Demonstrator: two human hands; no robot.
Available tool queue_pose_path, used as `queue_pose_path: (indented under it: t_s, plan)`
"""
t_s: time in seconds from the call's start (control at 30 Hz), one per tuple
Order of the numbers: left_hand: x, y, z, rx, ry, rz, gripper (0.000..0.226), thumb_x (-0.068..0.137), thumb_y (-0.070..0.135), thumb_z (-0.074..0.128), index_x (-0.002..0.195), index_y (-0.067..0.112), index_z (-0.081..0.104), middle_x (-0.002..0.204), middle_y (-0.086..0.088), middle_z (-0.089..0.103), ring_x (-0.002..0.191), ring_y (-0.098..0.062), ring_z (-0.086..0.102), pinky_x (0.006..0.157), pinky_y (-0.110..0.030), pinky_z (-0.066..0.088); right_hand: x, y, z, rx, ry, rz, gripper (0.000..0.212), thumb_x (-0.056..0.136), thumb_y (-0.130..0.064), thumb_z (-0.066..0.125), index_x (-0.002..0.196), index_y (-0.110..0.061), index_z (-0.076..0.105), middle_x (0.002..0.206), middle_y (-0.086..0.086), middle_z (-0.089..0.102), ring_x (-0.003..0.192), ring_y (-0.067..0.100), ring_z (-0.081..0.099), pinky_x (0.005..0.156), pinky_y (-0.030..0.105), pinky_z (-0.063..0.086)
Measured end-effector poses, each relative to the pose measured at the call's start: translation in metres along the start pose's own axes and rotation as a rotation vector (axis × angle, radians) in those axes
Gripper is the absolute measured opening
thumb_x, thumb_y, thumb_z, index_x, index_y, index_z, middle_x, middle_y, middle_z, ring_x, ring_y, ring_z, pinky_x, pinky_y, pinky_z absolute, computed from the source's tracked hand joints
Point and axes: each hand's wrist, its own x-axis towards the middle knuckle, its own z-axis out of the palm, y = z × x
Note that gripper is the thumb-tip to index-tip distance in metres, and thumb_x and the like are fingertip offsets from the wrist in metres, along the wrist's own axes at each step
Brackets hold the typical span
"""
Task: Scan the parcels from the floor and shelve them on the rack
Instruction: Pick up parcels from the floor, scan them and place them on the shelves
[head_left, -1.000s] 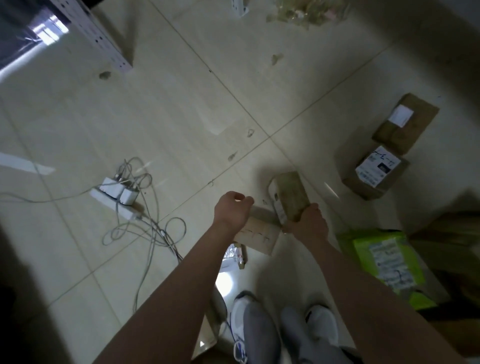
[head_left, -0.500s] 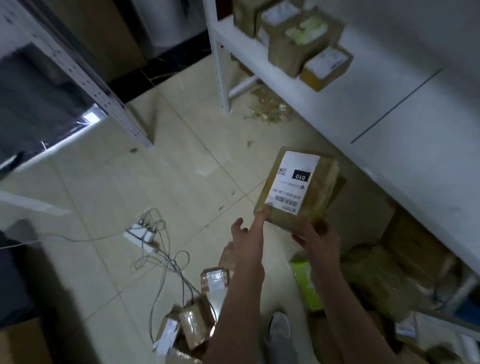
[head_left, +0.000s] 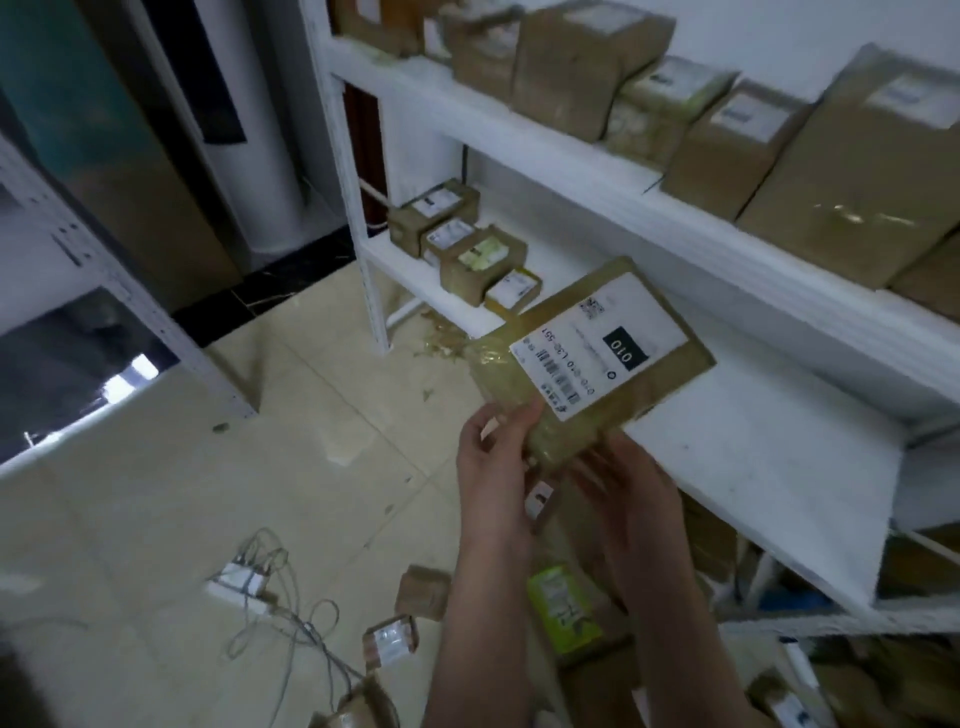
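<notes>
Near shelf edge (head_left: 753, 441) — parcel (head_left: 592, 358), left hand (head_left: 496, 452) pinching, right hand (head_left: 631, 493) beneath.

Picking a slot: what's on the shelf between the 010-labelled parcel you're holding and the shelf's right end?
Nothing: in the head view the shelf board right of the 010-labelled parcel is bare white to its end.

A flat brown parcel (head_left: 644, 387), white "010" label up, is held tilted beside the white rack (head_left: 753, 457).
</notes>
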Motion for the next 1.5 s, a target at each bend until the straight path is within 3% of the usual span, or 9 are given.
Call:
queue_pose_path:
  t_s: [0.07,0.13,0.33,0.53,0.87,1.03,1.17,1.3,1.5]
  plan:
    - [-0.018,0.017,0.009,0.061,-0.051,0.055,0.047,0.084,0.019,0.076,0.128,0.015,0.060,0.101,-0.003,0.077,0.078,-0.011,0.074,0.062,-0.027,0.056,-0.010,-0.034,-0.018,0.075,0.099,-0.065,0.018,0.097,-0.018,0.055,0.105,-0.012,0.070,0.099,0.006,0.077,0.091,0.019,0.074,0.084,0.040,0.055]
    - [-0.031,0.035,0.022,0.127,-0.149,0.104,0.047,0.086,0.017,0.074,0.131,0.013,0.061,0.096,-0.001,0.078,0.077,-0.010,0.075,0.063,-0.027,0.056,-0.020,-0.069,-0.039,0.082,0.164,-0.148,0.021,0.101,-0.016,0.048,0.098,-0.017,0.069,0.089,-0.002,0.077,0.089,0.017,0.073,0.086,0.039,0.052]
    - [-0.076,0.049,0.094,0.313,-0.431,0.222,0.050,0.081,0.024,0.079,0.130,0.019,0.065,0.102,0.000,0.078,0.102,-0.017,0.073,0.086,-0.038,0.056,-0.057,-0.138,-0.105,0.115,0.230,-0.270,0.012,0.094,-0.021,0.057,0.094,-0.014,0.067,0.081,0.004,0.074,0.086,0.024,0.066,0.078,0.038,0.050]
    - [-0.132,0.012,0.182,0.403,-0.528,0.251,0.100,0.051,0.042,0.089,0.141,0.014,0.054,0.128,-0.007,0.067,0.117,-0.028,0.064,0.100,-0.043,0.052,-0.102,-0.175,-0.183,0.200,0.163,-0.313,0.029,0.073,-0.026,0.060,0.097,-0.012,0.071,0.095,0.008,0.076,0.085,0.023,0.068,0.084,0.043,0.051]
    - [-0.245,-0.114,0.291,0.258,-0.675,0.194,0.096,0.071,0.038,0.088,0.148,0.012,0.038,0.133,-0.008,0.062,0.114,-0.021,0.065,0.084,-0.031,0.054,-0.150,-0.190,-0.349,0.397,0.272,-0.377,0.056,0.073,-0.032,0.071,0.125,-0.013,0.062,0.107,0.008,0.073,0.085,0.022,0.069,0.056,0.028,0.056]
    - [-0.289,-0.180,0.315,0.315,-0.703,0.157,0.097,0.073,0.031,0.087,0.150,0.018,0.030,0.130,-0.005,0.063,0.111,-0.017,0.066,0.098,-0.035,0.053,-0.169,-0.194,-0.405,0.385,0.285,-0.399,0.056,0.068,-0.035,0.070,0.120,-0.015,0.065,0.113,0.008,0.073,0.092,0.025,0.070,0.065,0.032,0.056]
    - [-0.311,-0.225,0.323,0.350,-0.728,0.150,0.092,0.077,0.018,0.086,0.148,0.021,0.027,0.116,0.000,0.070,0.105,-0.015,0.069,0.092,-0.034,0.056,-0.187,-0.193,-0.438,0.345,0.267,-0.441,0.044,0.070,-0.033,0.071,0.110,-0.014,0.069,0.111,0.010,0.074,0.096,0.028,0.071,0.077,0.036,0.058]
    - [-0.317,-0.261,0.327,0.442,-0.738,0.125,0.107,0.065,0.029,0.091,0.151,0.011,0.029,0.119,-0.003,0.070,0.110,-0.018,0.068,0.101,-0.043,0.053,-0.199,-0.186,-0.462,0.336,0.263,-0.443,0.045,0.070,-0.032,0.071,0.111,-0.014,0.068,0.111,0.010,0.074,0.101,0.030,0.071,0.091,0.044,0.055]
    - [-0.315,-0.286,0.329,0.567,-0.823,0.082,0.067,0.079,0.026,0.085,0.133,0.010,0.049,0.119,-0.010,0.071,0.106,-0.019,0.071,0.093,-0.041,0.058,-0.203,-0.172,-0.485,0.384,0.219,-0.388,0.047,0.072,-0.028,0.073,0.115,-0.011,0.068,0.112,0.014,0.073,0.097,0.029,0.071,0.088,0.043,0.056]
